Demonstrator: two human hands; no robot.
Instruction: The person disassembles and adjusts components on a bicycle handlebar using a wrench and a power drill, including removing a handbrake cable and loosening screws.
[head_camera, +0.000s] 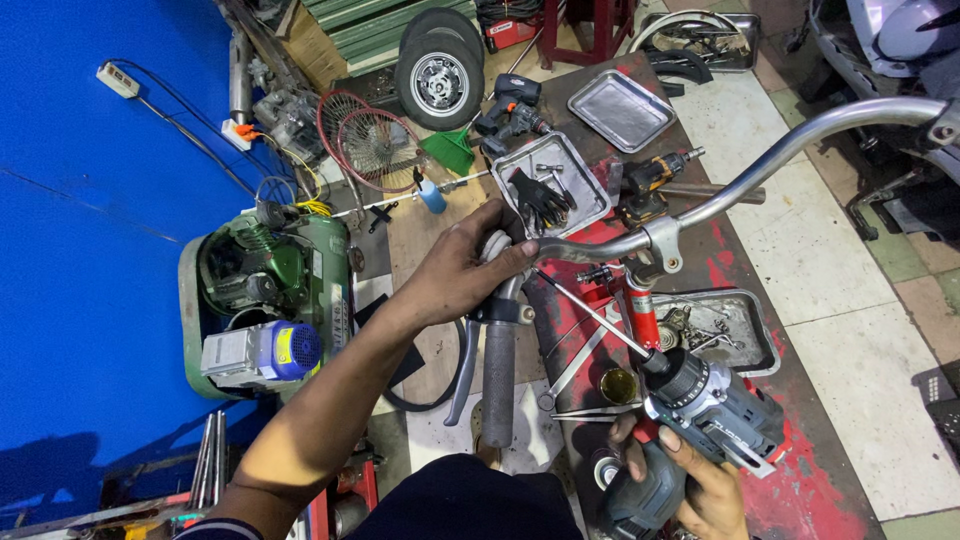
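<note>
My left hand (460, 270) is closed around the end of a chrome handlebar (740, 180) just above its grey rubber grip (498, 370), beside a brake lever (462, 370). My right hand (690, 480) holds a grey cordless drill (705, 405) at the lower right. Its long thin bit (595, 313) points up and left toward the handlebar's clamp (663, 243). A red-capped part (641, 305) sits below the clamp.
Metal trays (622, 108) (745, 330) with small parts and black gloves (540, 195) lie on a red-stained bench. Other drills (515, 105) (655, 175), a green compressor (265, 290), a wheel (440, 70) and a fan guard (375, 145) lie around. A blue wall (90, 250) is at the left.
</note>
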